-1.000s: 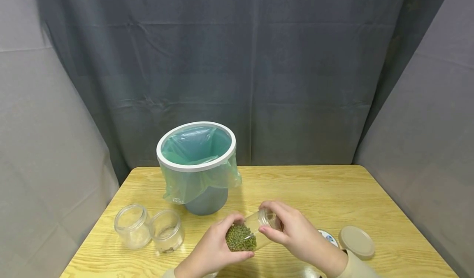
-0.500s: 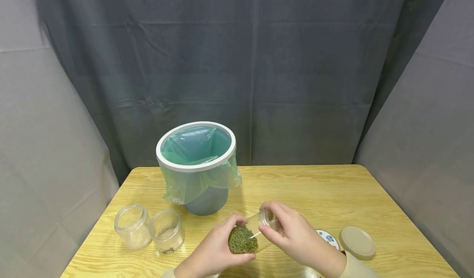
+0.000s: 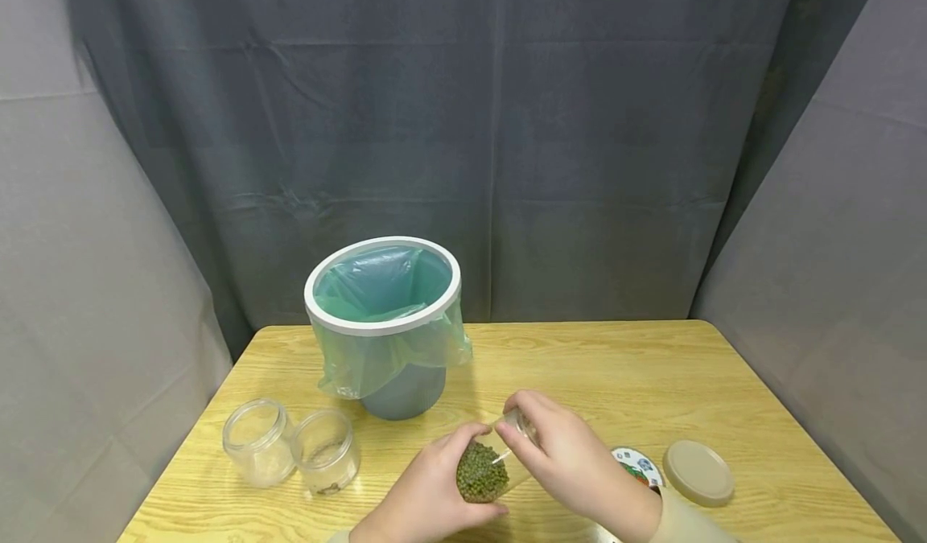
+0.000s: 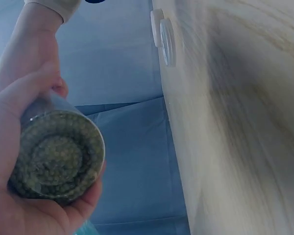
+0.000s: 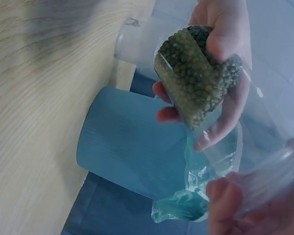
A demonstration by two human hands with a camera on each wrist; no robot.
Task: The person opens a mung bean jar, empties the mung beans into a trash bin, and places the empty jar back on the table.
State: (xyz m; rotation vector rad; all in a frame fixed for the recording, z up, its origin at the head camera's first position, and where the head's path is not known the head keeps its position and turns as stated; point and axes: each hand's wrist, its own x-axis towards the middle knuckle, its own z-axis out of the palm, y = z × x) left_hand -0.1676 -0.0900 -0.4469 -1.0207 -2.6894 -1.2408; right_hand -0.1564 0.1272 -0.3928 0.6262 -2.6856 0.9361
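Note:
Both hands hold a clear jar partly filled with small green beans (image 3: 481, 472), tilted above the table's front. My left hand (image 3: 427, 495) wraps round the bean-filled base end, whose round bottom shows in the left wrist view. My right hand (image 3: 572, 462) grips the ridged neck end, fingers and thumb on opposite sides. In the right wrist view the beans (image 5: 191, 73) lie heaped toward the base, and the clear jar wall (image 5: 255, 122) stretches to the right fingers. Whether a lid covers the mouth is hidden by the right hand.
Two clear open jars (image 3: 257, 450) (image 3: 329, 462) stand at the left. Behind them is a grey-blue bin (image 3: 405, 394) with a white rim and green liner bag. A beige round lid (image 3: 698, 473) and a printed disc (image 3: 639, 464) lie at the right on the wooden table (image 3: 579, 358).
The left hand and base end have shifted slightly right, and the right hand slightly left. The jar tilts a little more. More of the printed disc shows beside the right wrist.

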